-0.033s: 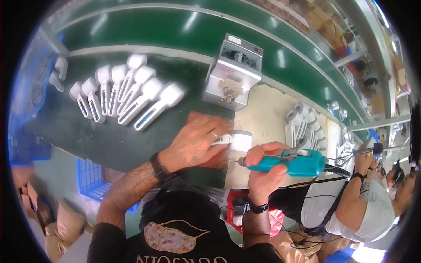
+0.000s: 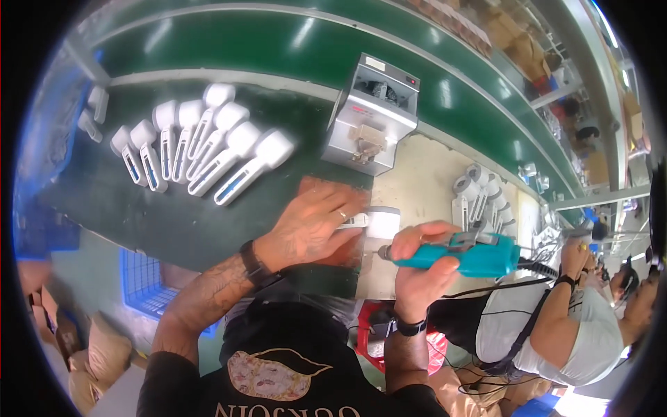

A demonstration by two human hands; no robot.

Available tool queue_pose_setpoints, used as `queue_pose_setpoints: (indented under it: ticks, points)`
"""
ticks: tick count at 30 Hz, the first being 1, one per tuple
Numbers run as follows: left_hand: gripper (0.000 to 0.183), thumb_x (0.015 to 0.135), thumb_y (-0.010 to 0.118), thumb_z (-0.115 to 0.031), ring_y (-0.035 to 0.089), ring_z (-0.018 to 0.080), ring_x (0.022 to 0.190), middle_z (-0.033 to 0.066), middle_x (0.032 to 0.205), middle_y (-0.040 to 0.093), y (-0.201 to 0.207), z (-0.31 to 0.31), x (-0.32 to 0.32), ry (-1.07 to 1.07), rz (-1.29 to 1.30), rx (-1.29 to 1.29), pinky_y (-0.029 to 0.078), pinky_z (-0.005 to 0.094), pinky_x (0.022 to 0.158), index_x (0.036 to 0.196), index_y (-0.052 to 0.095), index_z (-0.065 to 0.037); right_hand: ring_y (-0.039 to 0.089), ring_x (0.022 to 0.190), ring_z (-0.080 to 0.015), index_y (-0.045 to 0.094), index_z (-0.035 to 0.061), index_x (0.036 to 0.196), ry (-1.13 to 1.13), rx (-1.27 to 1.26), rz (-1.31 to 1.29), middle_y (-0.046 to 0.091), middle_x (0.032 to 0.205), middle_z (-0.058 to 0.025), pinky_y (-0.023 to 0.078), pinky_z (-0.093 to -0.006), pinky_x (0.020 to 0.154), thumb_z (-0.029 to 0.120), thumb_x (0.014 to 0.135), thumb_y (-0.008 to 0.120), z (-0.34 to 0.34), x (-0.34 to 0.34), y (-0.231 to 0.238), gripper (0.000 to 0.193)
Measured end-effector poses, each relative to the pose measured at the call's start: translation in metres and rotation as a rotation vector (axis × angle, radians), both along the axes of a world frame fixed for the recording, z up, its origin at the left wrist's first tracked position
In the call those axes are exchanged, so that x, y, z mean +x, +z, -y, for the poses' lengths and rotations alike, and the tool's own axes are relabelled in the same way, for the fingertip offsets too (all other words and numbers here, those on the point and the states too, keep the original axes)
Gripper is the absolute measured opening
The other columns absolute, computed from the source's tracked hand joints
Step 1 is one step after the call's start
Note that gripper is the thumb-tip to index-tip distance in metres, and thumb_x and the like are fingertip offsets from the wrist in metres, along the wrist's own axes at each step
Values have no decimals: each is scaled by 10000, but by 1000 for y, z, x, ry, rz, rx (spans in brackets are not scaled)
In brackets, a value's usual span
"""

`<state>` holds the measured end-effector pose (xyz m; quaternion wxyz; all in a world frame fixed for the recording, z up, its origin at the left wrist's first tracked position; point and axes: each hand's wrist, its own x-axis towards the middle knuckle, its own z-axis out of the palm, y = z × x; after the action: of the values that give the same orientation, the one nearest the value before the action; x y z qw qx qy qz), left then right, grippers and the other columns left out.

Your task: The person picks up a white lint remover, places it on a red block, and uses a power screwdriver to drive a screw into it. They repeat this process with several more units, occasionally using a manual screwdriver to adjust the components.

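Observation:
My left hand (image 2: 316,224) lies over a reddish-brown mat (image 2: 316,186), its fingers closed on the slotted handle of a white shower-head-shaped piece (image 2: 383,224). The piece's round head sticks out to the right of my fingers. My right hand (image 2: 424,271) grips a teal electric screwdriver (image 2: 479,256) lying nearly level. Its tip points left, just nearer to me than the white head and apart from it. At the left, several similar white pieces (image 2: 240,169) lie fanned out on the dark green table (image 2: 229,233), some with blue inside their handle slots.
A grey metal screw feeder (image 2: 368,118) stands behind my hands. More white pieces with grey-rimmed heads (image 2: 479,198) are clustered on the pale board (image 2: 424,163) at the right. Beyond runs a green conveyor (image 2: 243,45). A co-worker (image 2: 521,326) works close on my right. A blue crate (image 2: 142,281) sits below left.
The screwdriver's rear end has risen slightly and shifted a little to the right in my right hand. My left hand keeps its hold on the white piece.

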<state>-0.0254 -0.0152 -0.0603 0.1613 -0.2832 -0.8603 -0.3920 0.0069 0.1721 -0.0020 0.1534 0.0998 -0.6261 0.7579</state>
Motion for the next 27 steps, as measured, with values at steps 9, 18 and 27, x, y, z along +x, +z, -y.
queue_pose_setpoints:
  ticks: [9, 18, 27]
  points:
    - [369, 833, 727, -248, 576, 292, 974, 84, 1047, 631, -3, 12, -15, -66, 94, -118, 483, 407, 839, 1147, 663, -65, 544, 658, -168, 530, -18, 1153, 83, 70, -178, 549, 740, -66, 459, -314, 604, 513, 1038, 528, 35, -80, 9, 543]
    - [490, 874, 720, -368, 557, 283, 1019, 107, 1073, 606, -18, 14, -12, -130, -86, -61, 464, 401, 901, 1211, 617, -28, 590, 661, -126, 590, 5, 1068, 10, 288, -229, 628, 737, -52, 452, -265, 612, 281, 1081, 487, 62, -143, -2, 295]
    - [459, 877, 728, -410, 575, 254, 1030, 53, 1161, 625, -19, 12, -10, -84, 2, -86, 464, 382, 942, 1202, 651, -96, 595, 653, -138, 590, 12, 1036, 48, 229, -150, 620, 722, -49, 462, -277, 606, 290, 1063, 528, 61, -135, -10, 286]
